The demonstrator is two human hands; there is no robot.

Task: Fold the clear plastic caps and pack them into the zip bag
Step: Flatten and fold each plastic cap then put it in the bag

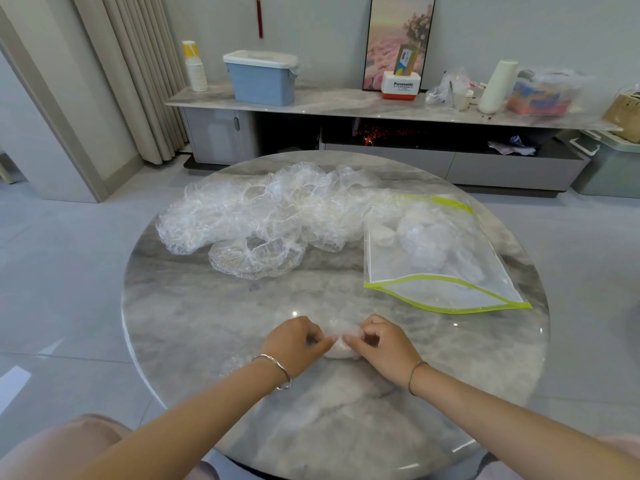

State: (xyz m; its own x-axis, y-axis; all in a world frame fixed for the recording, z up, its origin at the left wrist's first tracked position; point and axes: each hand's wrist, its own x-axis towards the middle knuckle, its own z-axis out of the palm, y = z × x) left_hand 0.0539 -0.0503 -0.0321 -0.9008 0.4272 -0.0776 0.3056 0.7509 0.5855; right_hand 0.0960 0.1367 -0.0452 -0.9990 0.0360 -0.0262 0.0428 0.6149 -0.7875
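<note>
Tabletop (194,323) holds cap (338,352) pinched between left hand (298,344) and right hand (384,344).

The cap (337,351) near the table's (207,323) near edge is mostly covered by the curled fingers of the left hand (298,342) and right hand (381,344), so its folds cannot be told. Inside the bag (446,296) by the right edge, packed caps (433,244) blur into one white mass, uncountable. The pile (263,216) toward the far edge overlaps too much to count.

Home living room, curtains (138,81), TV console (346,109)
</note>
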